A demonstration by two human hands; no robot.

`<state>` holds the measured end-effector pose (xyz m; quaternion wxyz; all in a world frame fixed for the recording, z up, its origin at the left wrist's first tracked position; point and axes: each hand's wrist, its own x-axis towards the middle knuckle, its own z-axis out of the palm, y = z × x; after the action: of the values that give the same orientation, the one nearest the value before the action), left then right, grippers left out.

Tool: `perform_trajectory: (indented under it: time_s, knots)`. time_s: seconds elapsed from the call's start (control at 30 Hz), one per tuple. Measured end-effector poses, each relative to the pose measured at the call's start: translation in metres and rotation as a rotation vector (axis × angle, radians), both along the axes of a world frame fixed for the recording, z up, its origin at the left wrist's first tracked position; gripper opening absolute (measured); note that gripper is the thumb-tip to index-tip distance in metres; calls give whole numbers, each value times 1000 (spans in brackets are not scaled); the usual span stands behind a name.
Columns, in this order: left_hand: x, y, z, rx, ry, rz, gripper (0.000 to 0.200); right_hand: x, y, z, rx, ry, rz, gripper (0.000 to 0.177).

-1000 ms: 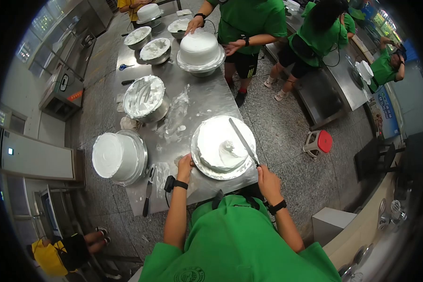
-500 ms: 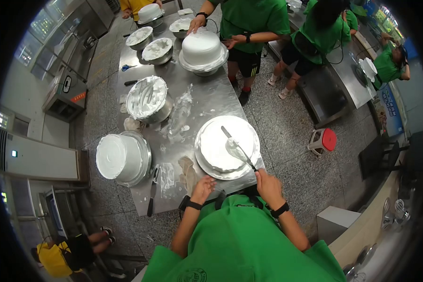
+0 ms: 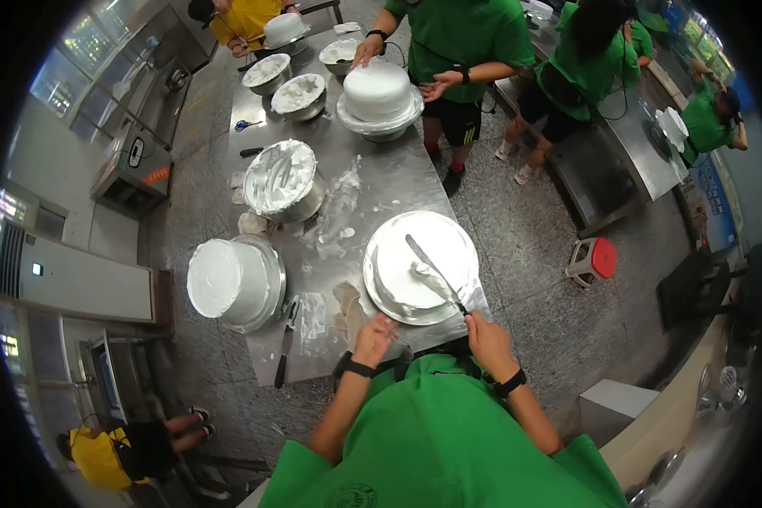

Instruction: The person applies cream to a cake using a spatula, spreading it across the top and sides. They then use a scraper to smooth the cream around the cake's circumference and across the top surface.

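Observation:
My right hand is wrapped round the handle of a long icing spatula. A dab of white cream clings to its blade, which reaches over a white cream-covered cake. The cake sits on a round turntable near the table's front right corner. At the turntable's near left edge, my left hand has its fingers loosely bent and apart, with nothing in them. A crumpled beige cloth lies just beyond that hand. Further left, a second spatula rests on the table beside a smear of cream.
A tall white-coated cake stands at the table's left edge. Behind it is a metal bowl of cream. Across the steel table, a person in green touches another white cake. A red-topped stool stands right.
The whole view has shifted slightly to the right. The spatula blade has tilted over the cake, and the cream on it shows narrower. My left hand stays by the turntable's edge.

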<state>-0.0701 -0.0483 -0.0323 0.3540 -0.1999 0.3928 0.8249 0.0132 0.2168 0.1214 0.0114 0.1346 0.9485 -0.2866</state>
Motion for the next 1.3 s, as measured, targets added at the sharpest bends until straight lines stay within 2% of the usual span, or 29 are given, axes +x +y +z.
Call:
perform_trajectory:
  time_s: [0.07, 0.13, 0.3, 0.37, 0.4, 0.47, 0.5, 0.53, 0.6, 0.63, 0.7, 0.83, 0.93, 1.0, 1.07, 1.13, 1.2, 1.27, 1.3]
  knots:
    - [16, 12, 9, 64, -73, -21, 50, 1, 2, 6, 32, -37, -5, 28]
    - [22, 23, 23, 182, -142, -247, 49, 3, 2, 9, 27, -54, 0, 28]
    - [22, 38, 58, 86, -66, -382, 50, 6, -7, 6, -59, -91, 20, 29]
    - [27, 42, 70, -58, 60, -548, 48, 6, -10, -3, -176, -109, 37, 33]
    - [29, 43, 71, -61, 66, -547, 48, 5, -12, -8, -178, -103, 39, 33]
    - [35, 45, 72, -87, 99, -674, 44, 1, -15, -20, -609, -182, 28, 39]
    - [38, 45, 85, -25, 105, -643, 40, -2, -17, -22, -810, -207, 19, 40]
    - [40, 46, 84, -27, 104, -636, 40, -4, -17, -25, -811, -211, 26, 40]
    - [44, 48, 92, 159, 96, -558, 38, -12, -18, -23, -1393, -412, -56, 39]
    - [43, 47, 99, 155, 95, -552, 38, -14, -19, -19, -1395, -418, -50, 39]
    - [42, 49, 118, 175, 150, -544, 37, -15, -18, -7, -1685, -417, -72, 36]
    - [40, 48, 126, 218, 205, -459, 37, -22, -33, 5, -1634, -215, -75, 34]
    - [34, 50, 130, 119, 267, -465, 41, -24, -40, 10, -1492, -41, -61, 32]
    - [30, 49, 136, 78, 226, -454, 42, -24, -42, 8, -1197, 87, -12, 32]
    - [31, 51, 139, 67, 229, -430, 43, -24, -39, 8, -1190, 81, -6, 32]
    - [33, 51, 139, 54, 234, -403, 43, -27, -38, 5, -934, 233, 101, 30]
    - [35, 51, 138, 215, 180, -397, 47, -27, -39, 4, -910, 221, 114, 29]
    - [37, 51, 136, 162, 164, -375, 48, -27, -42, 2, -891, 201, 130, 28]
    - [34, 50, 140, 251, 169, -413, 46, -28, -44, 3, -885, 185, 149, 28]
